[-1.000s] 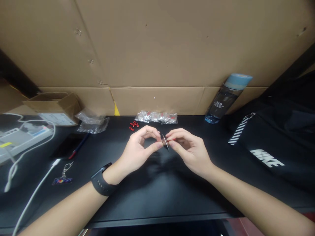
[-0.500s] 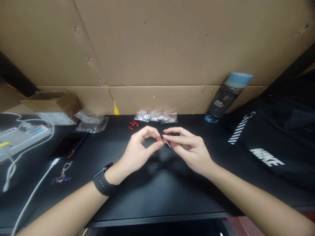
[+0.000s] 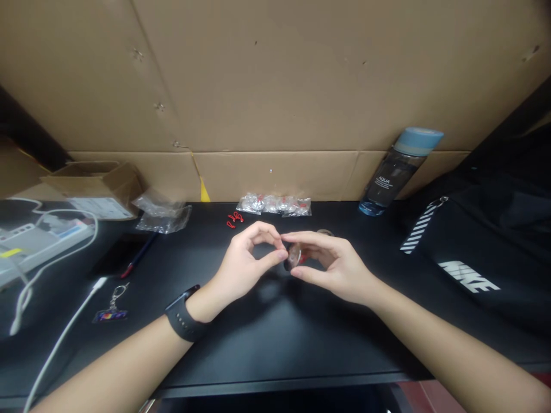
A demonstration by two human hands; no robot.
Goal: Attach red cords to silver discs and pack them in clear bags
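Above the black table, both hands meet at a small round, shiny disc (image 3: 294, 256). It stands on edge, its face partly turned toward me, and its exact kind cannot be made out. My left hand (image 3: 247, 258), wearing a dark watch, pinches the disc's left edge between thumb and fingertips. My right hand (image 3: 333, 261) curves around the other side, index fingertip at the top rim and thumb at the bottom. Something red shows behind the disc, inside the right hand. Beyond the left hand lie several small red loops (image 3: 235, 218), with clear plastic packets (image 3: 275, 205) at the back.
At left are a cardboard box (image 3: 97, 189), clear plastic bags (image 3: 163, 212), a white power strip (image 3: 55, 235) with cables, a dark phone (image 3: 118, 255), a pen (image 3: 140, 255) and a keychain (image 3: 111, 314). A bottle (image 3: 390, 178) and a black bag (image 3: 469, 246) are at right. Cardboard walls the back.
The disc has turned so more of its face shows. My right hand's fingers have spread wider around it, the thumb dropping lower. The left hand keeps its pinch.
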